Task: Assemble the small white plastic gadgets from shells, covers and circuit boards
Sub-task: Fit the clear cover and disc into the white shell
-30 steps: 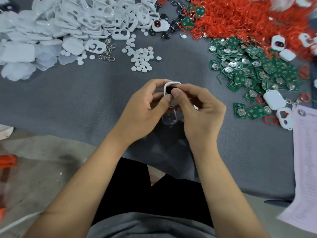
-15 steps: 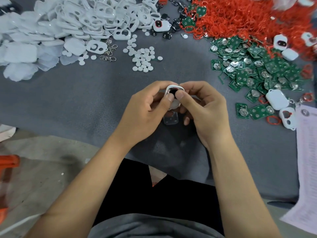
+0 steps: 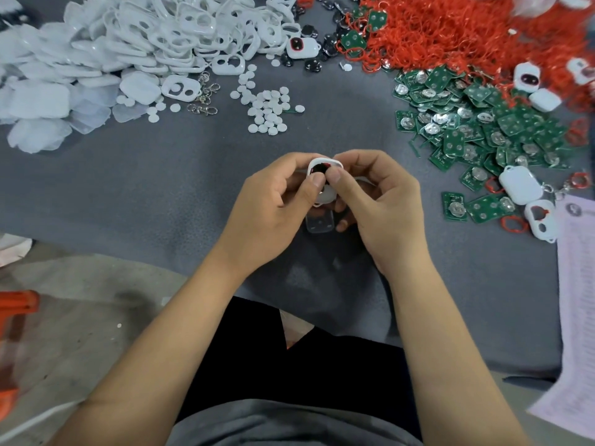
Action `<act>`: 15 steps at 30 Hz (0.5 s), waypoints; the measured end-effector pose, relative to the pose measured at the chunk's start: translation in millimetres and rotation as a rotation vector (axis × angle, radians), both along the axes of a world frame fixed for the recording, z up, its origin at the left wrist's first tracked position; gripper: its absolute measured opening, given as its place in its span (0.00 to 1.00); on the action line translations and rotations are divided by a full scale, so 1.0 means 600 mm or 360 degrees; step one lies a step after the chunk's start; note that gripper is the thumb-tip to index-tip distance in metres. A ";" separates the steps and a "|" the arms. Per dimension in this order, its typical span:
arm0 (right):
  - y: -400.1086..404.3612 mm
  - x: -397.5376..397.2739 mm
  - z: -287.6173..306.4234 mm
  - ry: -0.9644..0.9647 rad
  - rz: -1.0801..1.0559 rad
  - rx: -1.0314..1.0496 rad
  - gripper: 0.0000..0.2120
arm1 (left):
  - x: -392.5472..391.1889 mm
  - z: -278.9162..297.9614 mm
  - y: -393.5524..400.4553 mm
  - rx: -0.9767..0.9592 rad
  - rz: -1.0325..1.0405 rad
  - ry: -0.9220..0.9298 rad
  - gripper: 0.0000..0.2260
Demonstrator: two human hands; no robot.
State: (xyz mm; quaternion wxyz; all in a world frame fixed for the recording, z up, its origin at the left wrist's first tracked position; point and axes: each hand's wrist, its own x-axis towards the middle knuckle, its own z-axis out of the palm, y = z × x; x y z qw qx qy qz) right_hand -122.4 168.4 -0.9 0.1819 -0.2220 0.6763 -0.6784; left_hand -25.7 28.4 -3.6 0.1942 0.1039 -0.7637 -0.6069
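Observation:
A small white gadget shell (image 3: 325, 164) with a dark and red insert showing in its opening is held over the middle of the grey cloth. My left hand (image 3: 273, 204) and my right hand (image 3: 380, 201) both grip it, thumbs pressing side by side on its face. A clear plastic piece (image 3: 318, 224) hangs just below, between my palms. White shells and covers (image 3: 135, 43) are heaped at the far left. Green circuit boards (image 3: 483, 133) lie scattered at the right.
Red rubber rings (image 3: 457, 30) pile up at the far right. Small white discs (image 3: 267, 111) and metal clasps (image 3: 204, 99) lie ahead of my hands. Finished white gadgets (image 3: 520, 188) and a printed sheet (image 3: 579, 300) sit at the right edge. An orange object (image 3: 16, 304) is at the left.
Both thumbs have slid closer together on the gadget's face, and the gadget has tipped slightly. My hands stay in the same spot over the cloth.

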 end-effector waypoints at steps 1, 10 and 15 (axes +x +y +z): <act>0.000 0.001 0.000 0.0025 0.0011 0.0009 0.06 | 0.000 0.000 0.000 0.0001 0.0017 0.0001 0.10; -0.004 -0.008 0.004 -0.0177 0.0092 0.0009 0.06 | -0.001 -0.001 -0.002 -0.0002 0.0069 -0.0049 0.10; -0.003 -0.007 0.003 -0.0110 -0.0004 -0.0015 0.04 | -0.002 0.005 0.002 0.0127 0.0000 -0.0046 0.06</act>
